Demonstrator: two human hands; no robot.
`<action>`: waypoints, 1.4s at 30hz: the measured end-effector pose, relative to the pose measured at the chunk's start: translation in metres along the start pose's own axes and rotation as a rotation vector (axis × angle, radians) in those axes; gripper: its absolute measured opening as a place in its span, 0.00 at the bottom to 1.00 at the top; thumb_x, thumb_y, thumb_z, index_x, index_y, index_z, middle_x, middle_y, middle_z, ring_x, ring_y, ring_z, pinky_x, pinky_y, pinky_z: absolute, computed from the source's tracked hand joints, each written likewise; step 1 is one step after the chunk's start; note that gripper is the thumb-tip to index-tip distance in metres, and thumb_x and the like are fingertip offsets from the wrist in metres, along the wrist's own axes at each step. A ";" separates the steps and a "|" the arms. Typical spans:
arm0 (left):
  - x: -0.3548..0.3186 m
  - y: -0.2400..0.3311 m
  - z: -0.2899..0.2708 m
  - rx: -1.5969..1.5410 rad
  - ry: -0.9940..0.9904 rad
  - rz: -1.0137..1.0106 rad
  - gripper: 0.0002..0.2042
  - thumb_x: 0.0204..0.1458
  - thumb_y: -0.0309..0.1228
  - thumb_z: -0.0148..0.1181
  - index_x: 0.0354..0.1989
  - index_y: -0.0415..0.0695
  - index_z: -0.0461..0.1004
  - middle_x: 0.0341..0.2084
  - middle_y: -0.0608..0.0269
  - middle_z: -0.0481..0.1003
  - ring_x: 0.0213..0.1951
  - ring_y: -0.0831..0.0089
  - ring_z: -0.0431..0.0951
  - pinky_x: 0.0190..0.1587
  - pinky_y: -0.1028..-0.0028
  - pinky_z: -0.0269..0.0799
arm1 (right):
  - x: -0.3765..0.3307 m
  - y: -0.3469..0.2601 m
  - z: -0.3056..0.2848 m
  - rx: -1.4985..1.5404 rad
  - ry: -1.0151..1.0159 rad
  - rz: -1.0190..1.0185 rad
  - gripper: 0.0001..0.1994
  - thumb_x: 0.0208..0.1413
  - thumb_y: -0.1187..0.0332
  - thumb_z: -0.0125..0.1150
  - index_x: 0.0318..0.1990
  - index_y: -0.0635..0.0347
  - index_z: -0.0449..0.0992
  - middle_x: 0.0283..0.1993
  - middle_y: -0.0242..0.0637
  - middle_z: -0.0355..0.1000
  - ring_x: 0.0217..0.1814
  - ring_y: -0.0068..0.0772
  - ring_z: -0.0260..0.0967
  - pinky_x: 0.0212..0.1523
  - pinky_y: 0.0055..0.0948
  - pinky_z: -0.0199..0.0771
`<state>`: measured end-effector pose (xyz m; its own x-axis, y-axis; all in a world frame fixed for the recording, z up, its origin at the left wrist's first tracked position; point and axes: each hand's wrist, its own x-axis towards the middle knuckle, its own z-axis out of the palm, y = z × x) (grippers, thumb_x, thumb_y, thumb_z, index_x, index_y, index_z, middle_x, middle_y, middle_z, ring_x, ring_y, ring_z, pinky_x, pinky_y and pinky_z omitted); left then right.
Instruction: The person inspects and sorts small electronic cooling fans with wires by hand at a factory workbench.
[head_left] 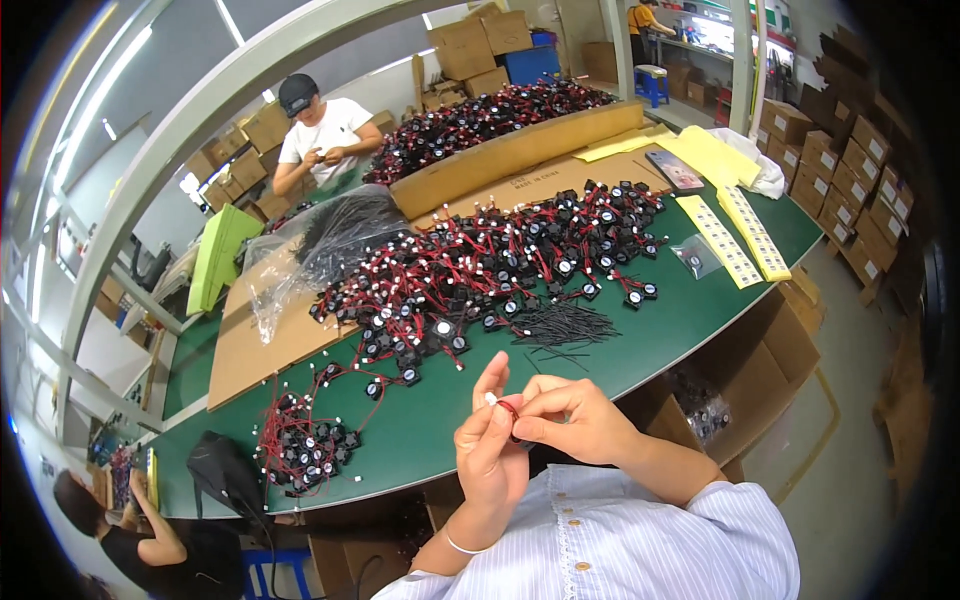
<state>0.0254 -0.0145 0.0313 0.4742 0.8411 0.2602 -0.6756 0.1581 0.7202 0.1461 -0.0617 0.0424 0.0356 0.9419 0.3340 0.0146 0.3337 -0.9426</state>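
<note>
- We saw a red-wired part (509,407) over the bench's (425,450) near edge.
- Left hand (486,447): its grip pinched the part.
- Right hand (578,422): its grip pinched it too.
- Beyond, we noted thin black strips (565,328) and a heap (500,260).

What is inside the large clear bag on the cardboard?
The bag holds many thin black strips, seen through the plastic. Whatever lies beneath them is covered and cannot be seen.
</note>
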 end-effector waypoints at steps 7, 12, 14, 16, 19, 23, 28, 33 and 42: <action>0.005 0.000 -0.009 0.320 0.067 0.087 0.08 0.50 0.27 0.52 0.27 0.34 0.74 0.53 0.47 0.58 0.53 0.66 0.60 0.50 0.72 0.58 | 0.000 -0.008 0.002 -0.548 0.337 -0.291 0.10 0.41 0.71 0.63 0.33 0.63 0.75 0.26 0.36 0.68 0.23 0.30 0.64 0.23 0.25 0.63; 0.004 0.009 -0.012 0.309 -0.015 0.015 0.08 0.49 0.27 0.54 0.27 0.33 0.74 0.48 0.49 0.64 0.46 0.72 0.65 0.43 0.76 0.61 | -0.001 -0.022 -0.007 -0.467 0.287 -0.158 0.12 0.40 0.72 0.64 0.36 0.62 0.75 0.27 0.33 0.68 0.18 0.17 0.54 0.18 0.17 0.56; 0.002 0.010 -0.008 0.253 -0.115 -0.090 0.07 0.49 0.26 0.53 0.29 0.32 0.73 0.42 0.51 0.69 0.44 0.71 0.68 0.45 0.74 0.62 | 0.005 -0.029 -0.014 -0.382 0.176 -0.117 0.14 0.41 0.71 0.64 0.38 0.61 0.75 0.27 0.30 0.66 0.17 0.15 0.50 0.17 0.16 0.52; 0.001 0.012 -0.013 0.184 -0.128 -0.195 0.08 0.50 0.26 0.53 0.30 0.32 0.73 0.39 0.52 0.71 0.42 0.71 0.69 0.45 0.75 0.62 | 0.009 -0.031 -0.026 -0.360 -0.011 -0.050 0.13 0.43 0.67 0.63 0.37 0.61 0.75 0.27 0.31 0.67 0.17 0.17 0.52 0.17 0.17 0.54; 0.004 0.012 -0.016 0.054 -0.130 -0.375 0.09 0.51 0.28 0.51 0.31 0.33 0.73 0.31 0.57 0.74 0.37 0.73 0.72 0.43 0.76 0.63 | 0.009 -0.031 -0.033 -0.349 -0.131 0.048 0.14 0.43 0.63 0.63 0.35 0.61 0.76 0.27 0.31 0.68 0.17 0.19 0.54 0.18 0.19 0.56; 0.001 0.013 -0.024 -0.066 -0.223 -0.520 0.10 0.52 0.29 0.51 0.29 0.33 0.73 0.28 0.58 0.75 0.33 0.75 0.73 0.40 0.77 0.67 | 0.006 -0.018 -0.032 -0.235 -0.146 0.169 0.12 0.43 0.66 0.64 0.37 0.58 0.76 0.28 0.26 0.65 0.16 0.11 0.48 0.16 0.14 0.48; -0.001 0.008 -0.020 0.274 -0.185 -0.427 0.11 0.53 0.29 0.50 0.28 0.32 0.72 0.24 0.56 0.74 0.29 0.72 0.74 0.34 0.74 0.71 | 0.001 -0.016 -0.031 -0.263 -0.047 0.165 0.10 0.44 0.68 0.63 0.35 0.58 0.77 0.28 0.26 0.64 0.17 0.09 0.49 0.17 0.14 0.48; 0.000 0.007 -0.025 0.107 -0.245 -0.478 0.09 0.52 0.27 0.50 0.29 0.32 0.72 0.24 0.53 0.74 0.29 0.65 0.75 0.34 0.71 0.72 | 0.008 -0.005 -0.034 0.112 0.218 0.028 0.07 0.51 0.68 0.56 0.35 0.62 0.70 0.29 0.28 0.67 0.19 0.09 0.53 0.19 0.12 0.54; -0.001 0.001 -0.045 -0.215 -0.439 -0.568 0.09 0.52 0.27 0.49 0.31 0.33 0.72 0.21 0.48 0.75 0.24 0.60 0.77 0.42 0.61 0.67 | 0.007 -0.003 -0.084 0.064 0.607 -0.030 0.07 0.52 0.69 0.51 0.29 0.63 0.69 0.24 0.32 0.68 0.18 0.15 0.62 0.21 0.16 0.65</action>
<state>-0.0007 0.0078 0.0029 0.9340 0.3237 0.1510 -0.3340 0.6417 0.6904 0.2301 -0.0597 0.0477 0.5998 0.7481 0.2840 -0.0353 0.3793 -0.9246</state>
